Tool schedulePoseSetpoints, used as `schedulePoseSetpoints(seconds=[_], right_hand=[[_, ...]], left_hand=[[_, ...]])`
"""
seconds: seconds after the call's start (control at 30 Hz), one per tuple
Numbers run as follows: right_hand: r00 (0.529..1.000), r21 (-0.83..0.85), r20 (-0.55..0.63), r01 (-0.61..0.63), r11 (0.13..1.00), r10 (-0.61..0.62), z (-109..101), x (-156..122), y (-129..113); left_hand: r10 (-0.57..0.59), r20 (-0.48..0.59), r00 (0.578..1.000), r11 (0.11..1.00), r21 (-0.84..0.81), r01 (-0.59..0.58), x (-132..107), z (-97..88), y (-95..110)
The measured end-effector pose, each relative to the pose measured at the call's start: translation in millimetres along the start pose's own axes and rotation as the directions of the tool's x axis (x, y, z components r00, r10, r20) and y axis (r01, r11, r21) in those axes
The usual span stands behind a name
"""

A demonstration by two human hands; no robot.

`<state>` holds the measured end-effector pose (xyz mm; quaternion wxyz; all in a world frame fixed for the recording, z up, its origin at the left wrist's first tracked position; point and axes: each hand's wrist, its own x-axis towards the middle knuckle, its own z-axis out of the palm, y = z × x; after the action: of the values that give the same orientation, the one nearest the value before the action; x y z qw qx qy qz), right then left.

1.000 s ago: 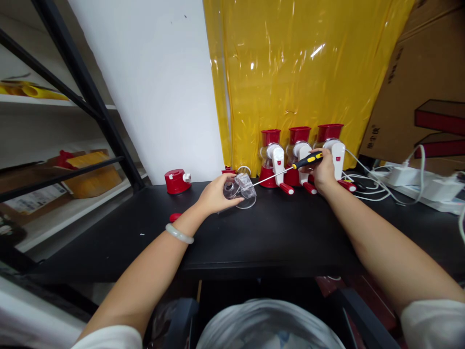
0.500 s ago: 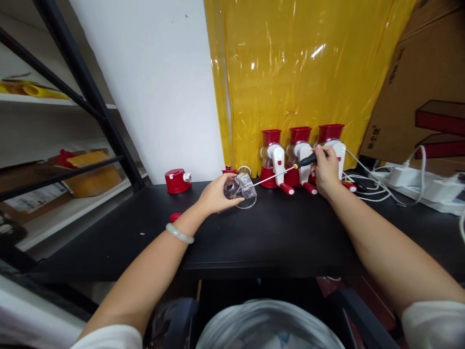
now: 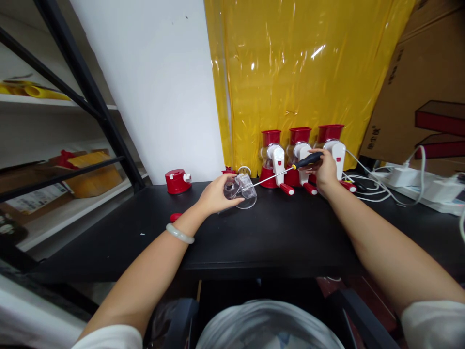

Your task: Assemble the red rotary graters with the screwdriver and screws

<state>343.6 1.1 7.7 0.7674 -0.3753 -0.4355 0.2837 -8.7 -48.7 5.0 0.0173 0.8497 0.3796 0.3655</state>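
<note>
My left hand (image 3: 215, 196) is closed around a clear plastic part (image 3: 242, 190) lying on its side on the black table (image 3: 276, 232). My right hand (image 3: 325, 170) grips the black-and-yellow handle of a screwdriver (image 3: 286, 171). Its long metal shaft points left, and its tip reaches into the clear part. A pale bangle (image 3: 178, 233) circles my left wrist.
Three red-and-white hand-crank grinders (image 3: 301, 157) stand in a row against a yellow plastic curtain (image 3: 298, 72). A red base (image 3: 176, 181) sits at the back left, a small red piece (image 3: 175, 217) nearer. White cables and chargers (image 3: 407, 182) lie right, below cardboard boxes (image 3: 425, 87). A black shelf frame (image 3: 90, 104) stands left.
My right hand has turned on the screwdriver handle, fingers shifting over it and back. The left hand and the clear part have stayed in place.
</note>
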Motion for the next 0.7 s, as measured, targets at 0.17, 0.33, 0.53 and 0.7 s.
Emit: schedulePoseSetpoints(seconds=[0.17, 0.33, 0.53, 0.7], right_hand=[[0.997, 0.029, 0.010, -0.078, 0.997, 0.078, 3, 1, -4], [0.997, 0.007, -0.034, -0.068, 0.998, 0.068, 4, 4, 0], [0.995, -0.130, -0.101, 0.011, 0.991, -0.024, 0, 7, 7], [1.000, -0.059, -0.019, -0.007, 0.998, 0.005, 0, 2, 5]], left_hand=[[0.000, 0.003, 1.000, 1.000, 0.007, 0.000, 0, 0.1, -1], [0.005, -0.004, 1.000, 1.000, 0.006, -0.005, 0, 0.7, -2], [-0.005, -0.001, 1.000, 1.000, 0.005, 0.005, 0, -0.3, -1], [-0.004, 0.004, 1.000, 1.000, 0.012, 0.004, 0, -0.5, 0]])
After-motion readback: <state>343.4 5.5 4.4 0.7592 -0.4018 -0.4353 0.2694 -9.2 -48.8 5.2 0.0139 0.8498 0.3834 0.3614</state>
